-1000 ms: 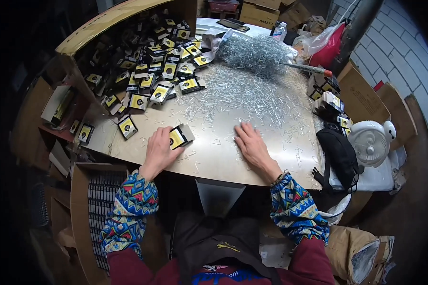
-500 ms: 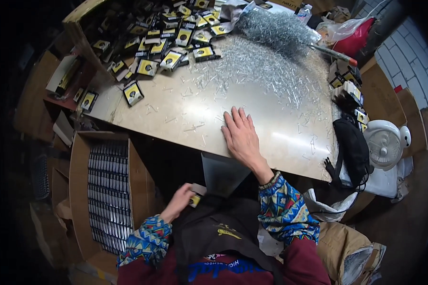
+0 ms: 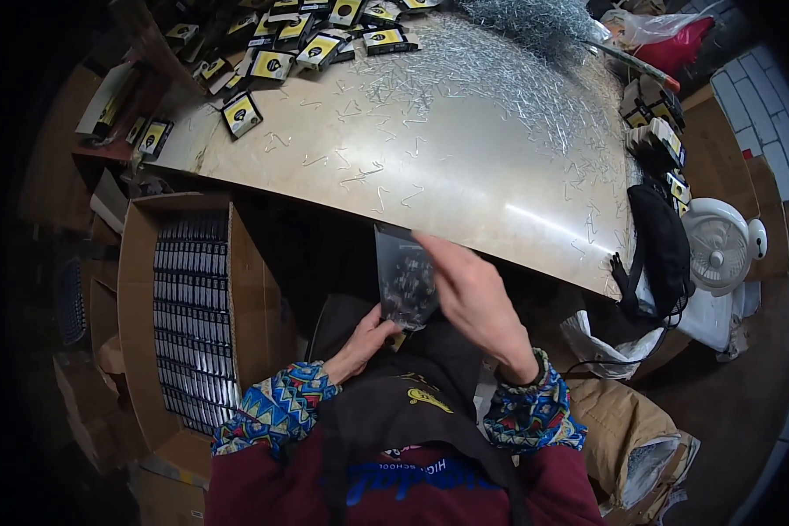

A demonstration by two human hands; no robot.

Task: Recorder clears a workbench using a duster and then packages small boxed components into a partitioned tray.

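At the lower centre of the frame, the left hand point(image 3: 362, 344), fingers curled, grips one small box point(image 3: 400, 340) under the lower end of one chute point(image 3: 389, 263). The chute's long axis runs down-frame, metal pieces point(image 3: 409, 279) inside; the box is mostly hidden, so I cannot tell its direction or long axis. The right hand point(image 3: 482, 302), fingers straight and together, points upper left beside the chute; its palm is hidden, so I cannot tell whether it holds anything. One fan point(image 3: 717, 245) stands at right.

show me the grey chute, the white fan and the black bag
Grey chute point(image 3: 394, 248), head view, bare upper part of its face
White fan point(image 3: 717, 249), head view, front grille
Black bag point(image 3: 663, 238), head view, middle
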